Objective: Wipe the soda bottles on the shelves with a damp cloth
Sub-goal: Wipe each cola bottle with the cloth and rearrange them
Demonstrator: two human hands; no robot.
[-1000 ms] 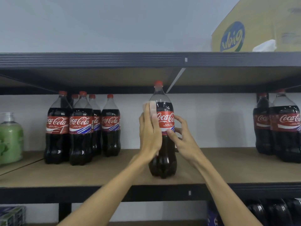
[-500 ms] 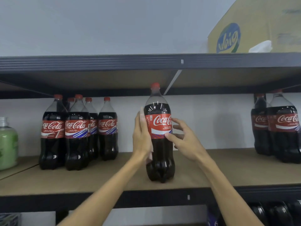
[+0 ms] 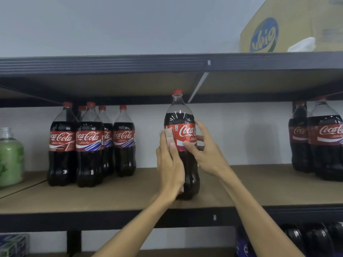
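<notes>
A person is steadying an upright soda bottle (image 3: 179, 117) on the middle shelf (image 3: 111, 197), the right hand (image 3: 206, 154) gripping its label from 3 o'clock while the left hand (image 3: 169, 164) is pressing a pale cloth (image 3: 168, 134) flat-fingered against its 9 o'clock side.

A large cola bottle (image 3: 179, 117) stood upright near the front edge of the shelf (image 3: 130, 197), about midway along it. It had a red cap, dark drink up to the shoulder and a red label facing out. A small pale cloth (image 3: 168, 134) lay against the label's left side under the left hand (image 3: 169, 164), and the right hand (image 3: 206, 154) gripped the label's right side. Five matching bottles (image 3: 89, 145) clustered upright toward the shelf's left end, and two more bottles (image 3: 326, 145) stood at its right end.
</notes>
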